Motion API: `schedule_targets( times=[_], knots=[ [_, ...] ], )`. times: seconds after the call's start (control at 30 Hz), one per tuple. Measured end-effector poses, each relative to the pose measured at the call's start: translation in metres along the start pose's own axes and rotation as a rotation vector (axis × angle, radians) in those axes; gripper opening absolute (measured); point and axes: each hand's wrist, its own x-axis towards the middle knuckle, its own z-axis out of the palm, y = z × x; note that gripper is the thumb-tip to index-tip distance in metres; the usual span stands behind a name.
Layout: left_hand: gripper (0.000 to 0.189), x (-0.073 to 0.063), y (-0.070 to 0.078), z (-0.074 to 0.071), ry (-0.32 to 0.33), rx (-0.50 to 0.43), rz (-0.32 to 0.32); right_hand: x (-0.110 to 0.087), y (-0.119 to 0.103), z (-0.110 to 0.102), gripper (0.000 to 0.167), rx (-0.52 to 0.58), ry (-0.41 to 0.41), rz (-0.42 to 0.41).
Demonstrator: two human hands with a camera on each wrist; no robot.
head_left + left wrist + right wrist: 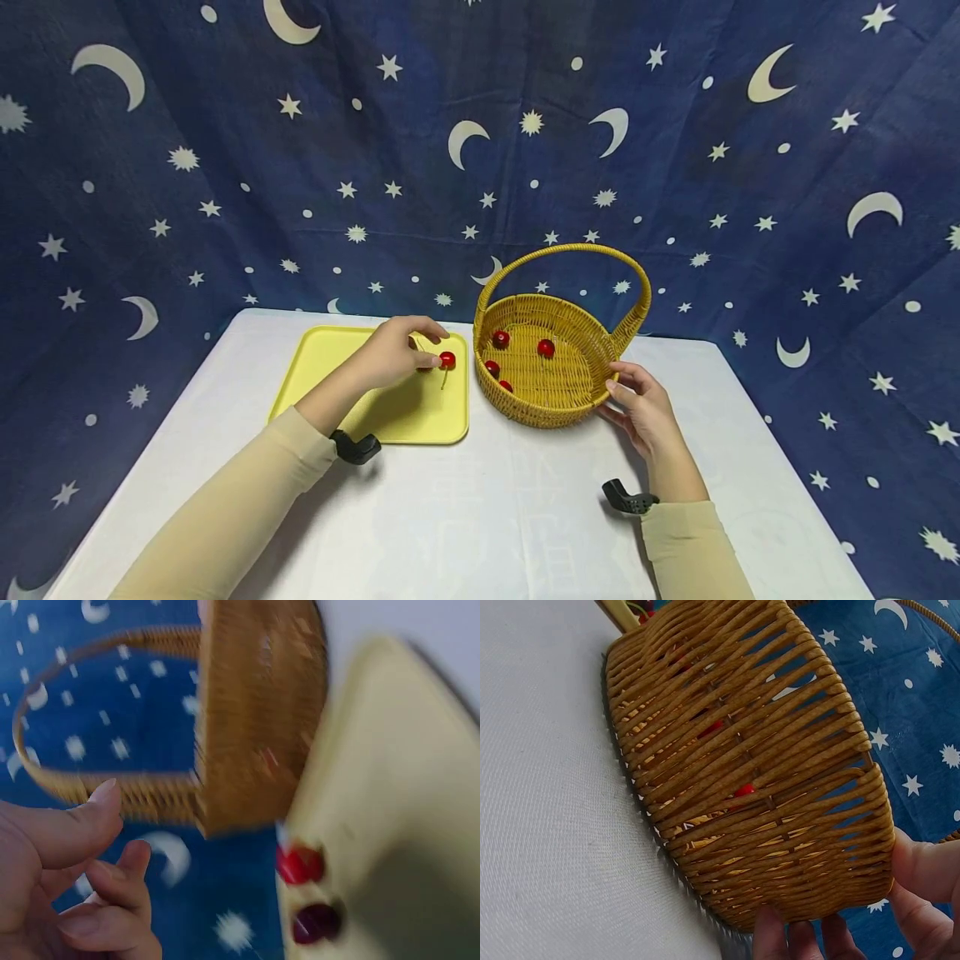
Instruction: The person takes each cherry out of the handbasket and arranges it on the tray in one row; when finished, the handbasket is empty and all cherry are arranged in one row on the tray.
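My left hand (392, 354) hovers over the right part of a yellow tray (326, 354), thumb and fingers apart with nothing between them. Close by its fingertips lies a bright red cherry (447, 360) with a stem; a darker cherry (316, 922) beside it is partly hidden in the head view. Right of the tray stands a round wicker basket (547, 414) with a tall arched handle. Several red cherries (546, 348) lie inside it. My right hand (647, 408) grips the basket's right side, thumb at the rim and fingers against the outer wall (757, 780).
A white cloth (480, 517) covers the table. Behind and at the sides hangs a dark blue curtain (420, 125) with moons and stars. The basket's arched handle (566, 248) rises above its opening. Each wrist wears a black camera mount (356, 448).
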Motion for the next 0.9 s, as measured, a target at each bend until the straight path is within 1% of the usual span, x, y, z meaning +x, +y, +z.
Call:
schedule_targets(
  times=[0.1,0.2,0.3,0.37,0.47,0.57,0.63,0.73,0.9],
  knots=[
    [0.035,-0.002,0.027,0.011,-0.079,-0.035,0.08,0.0,0.0,-0.001,0.04,0.002,0.0,0.006],
    [0.036,-0.001,0.05,0.025,-0.168,-0.064,0.163,0.001,0.001,-0.002,0.04,0.004,0.003,0.008],
    [0.039,0.005,0.066,0.038,-0.251,-0.082,0.219,0.001,0.0,-0.002,0.041,0.004,0.002,0.006],
    [0.042,0.011,0.073,0.046,-0.3,-0.088,0.226,0.002,-0.001,-0.001,0.041,0.002,-0.001,0.001],
    [0.046,0.024,0.075,0.057,-0.365,-0.103,0.225,0.003,-0.002,-0.001,0.042,-0.004,-0.005,-0.007],
    [0.049,0.039,0.072,0.068,-0.413,-0.089,0.224,0.003,-0.002,-0.001,0.042,-0.006,-0.003,-0.008],
    [0.05,0.048,0.068,0.074,-0.439,-0.053,0.219,0.002,-0.002,-0.001,0.041,-0.002,-0.001,-0.006],
    [0.055,0.06,0.065,0.079,-0.489,0.014,0.197,0.002,-0.001,-0.001,0.04,0.0,-0.006,0.003],
    [0.057,0.074,0.066,0.084,-0.576,0.104,0.163,0.001,0.001,-0.001,0.039,-0.005,-0.004,-0.001]
  ],
)
